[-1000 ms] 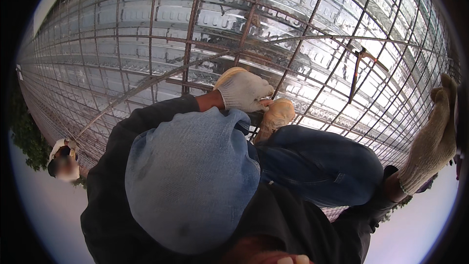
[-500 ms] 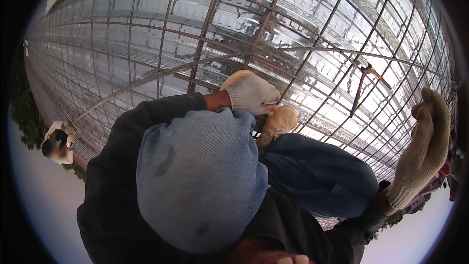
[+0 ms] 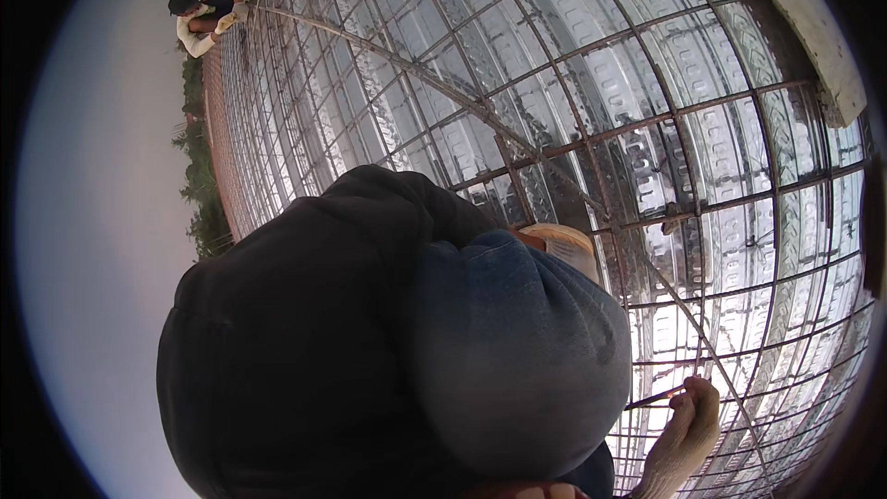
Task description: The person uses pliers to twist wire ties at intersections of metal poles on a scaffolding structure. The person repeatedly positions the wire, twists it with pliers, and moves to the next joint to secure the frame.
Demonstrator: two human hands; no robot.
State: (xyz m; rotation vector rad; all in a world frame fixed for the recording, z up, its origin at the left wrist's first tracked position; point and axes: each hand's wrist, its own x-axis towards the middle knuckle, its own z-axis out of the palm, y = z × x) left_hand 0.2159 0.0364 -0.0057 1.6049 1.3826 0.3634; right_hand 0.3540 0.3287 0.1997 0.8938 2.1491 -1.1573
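My right hand (image 3: 688,434), in a pale knitted glove, reaches down at the lower right. Its fingers are closed on a hammer-like tool (image 3: 658,398) with a dark and orange handle, lying over the steel bars. Beyond my raised knee (image 3: 527,342) in blue denim, only the back and orange-edged cuff of my gloved left hand (image 3: 575,248) show. The knee hides its fingers, so I cannot see what it touches; the nearest thing is the rebar mesh (image 3: 637,225).
Ribbed shiny metal decking (image 3: 730,148) lies beneath the mesh. A long bar (image 3: 407,65) crosses the mesh diagonally. A pale concrete edge (image 3: 813,37) bounds the upper right. Another person (image 3: 208,14), in pale sleeves and dark cap, crouches at the far left.
The view has swung round. My right hand, raised and apart from the tool before, has come down onto it. The left hand is now mostly hidden behind my knee.
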